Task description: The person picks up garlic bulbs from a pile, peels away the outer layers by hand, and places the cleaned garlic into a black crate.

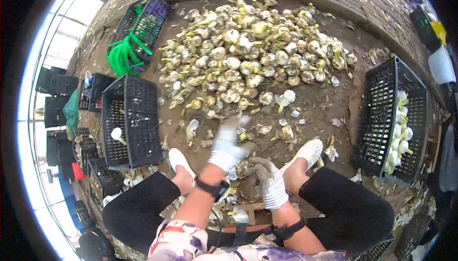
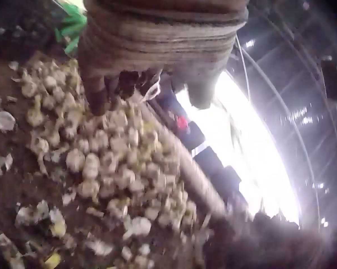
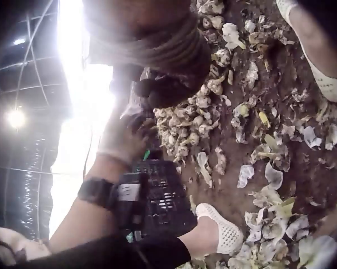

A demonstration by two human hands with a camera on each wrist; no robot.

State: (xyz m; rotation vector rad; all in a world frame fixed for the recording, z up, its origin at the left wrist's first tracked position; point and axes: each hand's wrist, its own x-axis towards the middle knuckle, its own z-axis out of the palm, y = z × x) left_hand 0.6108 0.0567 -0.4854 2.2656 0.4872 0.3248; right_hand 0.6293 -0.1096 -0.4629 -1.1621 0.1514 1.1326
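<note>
My left hand (image 1: pixel 229 141), in a striped glove with a dirty palm side, is blurred in the head view, above the ground between the two shoes. Just right of it and lower is my right hand (image 1: pixel 269 180), gloved likewise, its soiled fingers bent toward the left hand. In the left wrist view a small pale scrap (image 2: pixel 151 87) shows among the left fingers. I cannot tell whether either hand grips a bulb. Ahead lies a big heap of garlic bulbs (image 1: pixel 238 65), soil-stained, some with stem stubs. A whiter bulb (image 1: pixel 286 99) lies at its near edge.
At right a black crate (image 1: pixel 372 113) holds cleaned white garlic (image 1: pixel 401 132). At left another black crate (image 1: pixel 143 122) has one white bulb (image 1: pixel 117 135). Behind it, green straps (image 1: pixel 126 55) hang over a crate. White shoes (image 1: pixel 310 152) flank the hands; peeled skins (image 3: pixel 264 224) litter the soil.
</note>
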